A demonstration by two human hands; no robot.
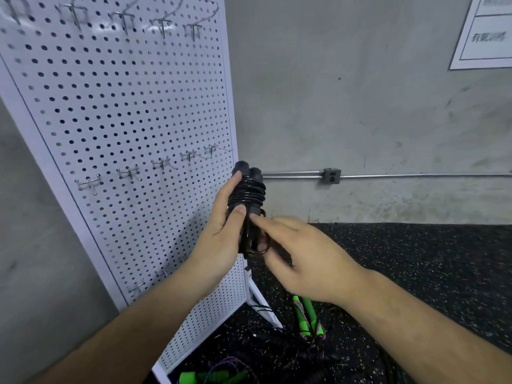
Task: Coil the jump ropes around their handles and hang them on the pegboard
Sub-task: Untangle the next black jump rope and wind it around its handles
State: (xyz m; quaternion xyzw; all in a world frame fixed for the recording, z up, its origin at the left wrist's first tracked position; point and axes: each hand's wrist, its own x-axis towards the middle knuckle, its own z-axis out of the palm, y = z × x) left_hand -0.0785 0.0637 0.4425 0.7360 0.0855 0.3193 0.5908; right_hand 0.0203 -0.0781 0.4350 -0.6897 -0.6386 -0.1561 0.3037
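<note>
Black jump rope (247, 199) — cord coiled round its two paired handles, held upright just in front of the white pegboard's (124, 120) right edge. Left hand (221, 236): fingers and thumb wrapped round the bundle. Right hand (303, 263): forefinger on the handles, lower fingers hooked through a loose cord loop. Green-handled ropes (306, 314) — tangled on the speckled floor (415, 259) below.

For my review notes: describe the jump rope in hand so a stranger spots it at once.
At the white pegboard's right edge, the left hand grips a black jump rope. Its cord is coiled round both handles, unlike the green-handled ropes loose on the floor.
</note>
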